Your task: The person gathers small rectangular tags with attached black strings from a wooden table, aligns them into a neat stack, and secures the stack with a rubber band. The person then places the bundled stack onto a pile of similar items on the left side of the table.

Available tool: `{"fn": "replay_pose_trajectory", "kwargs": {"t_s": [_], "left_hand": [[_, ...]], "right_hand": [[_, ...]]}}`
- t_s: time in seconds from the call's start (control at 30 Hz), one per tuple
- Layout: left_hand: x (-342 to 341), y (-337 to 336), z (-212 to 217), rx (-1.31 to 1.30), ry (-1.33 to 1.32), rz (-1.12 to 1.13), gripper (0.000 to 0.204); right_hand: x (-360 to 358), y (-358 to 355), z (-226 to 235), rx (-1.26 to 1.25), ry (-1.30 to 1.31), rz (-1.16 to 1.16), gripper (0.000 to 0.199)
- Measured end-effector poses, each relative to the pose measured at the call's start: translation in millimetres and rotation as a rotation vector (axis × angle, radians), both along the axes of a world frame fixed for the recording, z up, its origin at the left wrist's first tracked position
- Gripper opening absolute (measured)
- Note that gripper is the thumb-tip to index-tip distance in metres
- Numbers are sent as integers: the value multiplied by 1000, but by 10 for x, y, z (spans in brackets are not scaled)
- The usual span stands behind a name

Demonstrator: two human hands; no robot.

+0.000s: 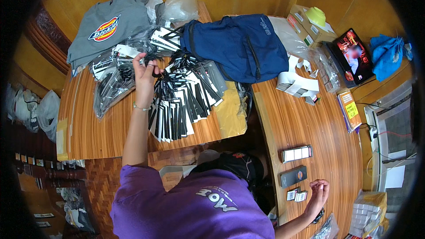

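Observation:
My left hand reaches over the left table, its bent fingers closed on a black tag string among the gathered strings. From these strings, black and white hang tags fan out toward me. Beside the hand lies a clear plastic bag of more tags. My right hand hovers low over the right table with its fingers drawn together; anything inside them is too small to make out. Close to it are small stacks of printed labels, a dark grey stack of tags and a white-topped stack.
A grey shirt and a navy backpack lie at the back. White label strips, a carton with a green bowl, and a lit tablet screen stand at the right. A gap separates the two tables.

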State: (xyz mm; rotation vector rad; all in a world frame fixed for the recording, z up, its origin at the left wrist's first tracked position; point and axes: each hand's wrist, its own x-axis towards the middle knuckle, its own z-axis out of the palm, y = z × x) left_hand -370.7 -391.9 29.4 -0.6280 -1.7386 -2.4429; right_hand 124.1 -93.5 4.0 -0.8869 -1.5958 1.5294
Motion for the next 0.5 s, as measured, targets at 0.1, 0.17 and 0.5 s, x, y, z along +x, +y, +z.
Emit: {"fn": "replay_pose_trajectory", "kwargs": {"t_s": [0.1,0.17,0.5], "left_hand": [[-71,-58,79,84,145,46,27],[-64,-50,229,172,165,122,27],[-1716,-58,145,-240,203,386,36]], "right_hand": [[38,-7,-1,5,-7,-22,15],[56,-10,-3,9,-7,-28,16],[34,-14,11,29,-22,-36,14]]}}
